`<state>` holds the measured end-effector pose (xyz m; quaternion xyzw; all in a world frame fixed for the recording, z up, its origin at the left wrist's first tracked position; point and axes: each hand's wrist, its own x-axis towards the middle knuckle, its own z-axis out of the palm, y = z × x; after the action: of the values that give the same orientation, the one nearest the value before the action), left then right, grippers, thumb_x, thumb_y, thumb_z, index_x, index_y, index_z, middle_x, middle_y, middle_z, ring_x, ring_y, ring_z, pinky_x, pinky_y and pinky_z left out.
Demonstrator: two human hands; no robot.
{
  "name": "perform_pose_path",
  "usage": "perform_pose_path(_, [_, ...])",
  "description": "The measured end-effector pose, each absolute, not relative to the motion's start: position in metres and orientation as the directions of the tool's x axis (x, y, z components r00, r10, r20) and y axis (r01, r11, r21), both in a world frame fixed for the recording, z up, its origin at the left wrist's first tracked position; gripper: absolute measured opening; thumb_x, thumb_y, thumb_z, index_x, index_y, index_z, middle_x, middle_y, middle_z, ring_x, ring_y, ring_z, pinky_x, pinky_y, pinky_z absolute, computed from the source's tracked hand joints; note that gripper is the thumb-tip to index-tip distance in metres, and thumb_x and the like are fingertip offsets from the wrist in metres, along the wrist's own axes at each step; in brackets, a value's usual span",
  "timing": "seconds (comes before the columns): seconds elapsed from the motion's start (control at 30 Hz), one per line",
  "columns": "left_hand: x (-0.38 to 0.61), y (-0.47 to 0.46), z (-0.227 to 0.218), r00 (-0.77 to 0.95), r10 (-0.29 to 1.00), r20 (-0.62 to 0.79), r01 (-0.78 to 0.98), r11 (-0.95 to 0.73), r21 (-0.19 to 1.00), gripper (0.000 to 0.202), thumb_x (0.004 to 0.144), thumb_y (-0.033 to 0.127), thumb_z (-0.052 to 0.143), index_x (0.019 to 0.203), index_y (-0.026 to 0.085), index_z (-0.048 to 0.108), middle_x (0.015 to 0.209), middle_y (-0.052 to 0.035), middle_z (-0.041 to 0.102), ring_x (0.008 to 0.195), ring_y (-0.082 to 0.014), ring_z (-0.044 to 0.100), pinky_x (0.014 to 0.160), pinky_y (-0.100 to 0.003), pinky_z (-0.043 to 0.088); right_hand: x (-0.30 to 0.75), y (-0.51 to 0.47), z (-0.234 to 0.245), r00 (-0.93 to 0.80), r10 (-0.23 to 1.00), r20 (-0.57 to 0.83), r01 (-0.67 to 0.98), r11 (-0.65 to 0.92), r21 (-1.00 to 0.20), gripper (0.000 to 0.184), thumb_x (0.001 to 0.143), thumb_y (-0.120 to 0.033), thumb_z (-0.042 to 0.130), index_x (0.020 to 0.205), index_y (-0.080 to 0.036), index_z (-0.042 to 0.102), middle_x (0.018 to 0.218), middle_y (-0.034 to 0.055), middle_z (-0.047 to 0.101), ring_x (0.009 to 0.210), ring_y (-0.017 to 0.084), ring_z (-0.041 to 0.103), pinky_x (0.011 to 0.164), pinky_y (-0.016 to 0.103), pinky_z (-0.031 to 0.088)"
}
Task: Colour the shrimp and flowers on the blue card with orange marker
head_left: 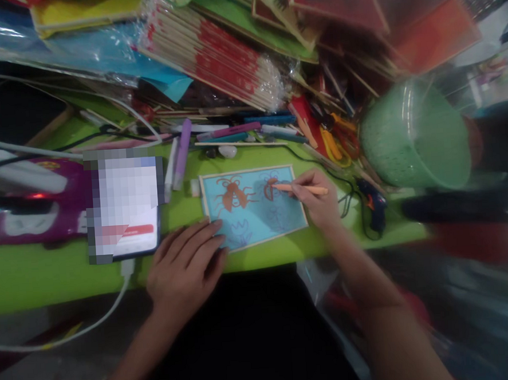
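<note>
"How far along is the colouring?"

"The upper-left beetle [234,198] looks filled in. The upper-right one [269,191] seems partly done, and the two lower sketches [239,234] look like bare outlines, so I'd guess over half is left."

"And the hands?"

"The right hand [319,200] pinches an orange pen [322,190], its tip at the upper-right beetle. The left hand [183,266] lies palm down, its fingertips on the lower-left corner of the blue card [260,221]."

"Any room around it?"

"The card lies near the front edge of the green desk [70,284]. A thin stick [242,144] and markers [233,131] bound the far side, the phone [134,243] sits by the left hand, and a cable and glue gun [372,205] crowd the right."
</note>
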<state>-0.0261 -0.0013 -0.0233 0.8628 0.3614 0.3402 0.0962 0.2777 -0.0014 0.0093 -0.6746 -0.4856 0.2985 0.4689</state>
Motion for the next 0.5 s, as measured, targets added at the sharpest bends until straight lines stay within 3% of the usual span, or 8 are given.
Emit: perform_pose_path(0.5, [-0.0255,-0.0013,-0.0223,0.506,0.68,0.53,0.561,-0.726,0.397,0.027,0.087,0.014,0.076,0.111,0.022,0.067,0.122,-0.0047,0.08,0.116,-0.0269,0.075,0.102,-0.044,0.054,0.2772,-0.0017,0.0095,0.327,0.945,0.017,0.351,-0.105,-0.931,0.02,0.087,-0.041,0.078,0.088,-0.023,0.07,0.075,-0.0011,0.074,0.073,0.017,0.072,0.071,0.032,0.058])
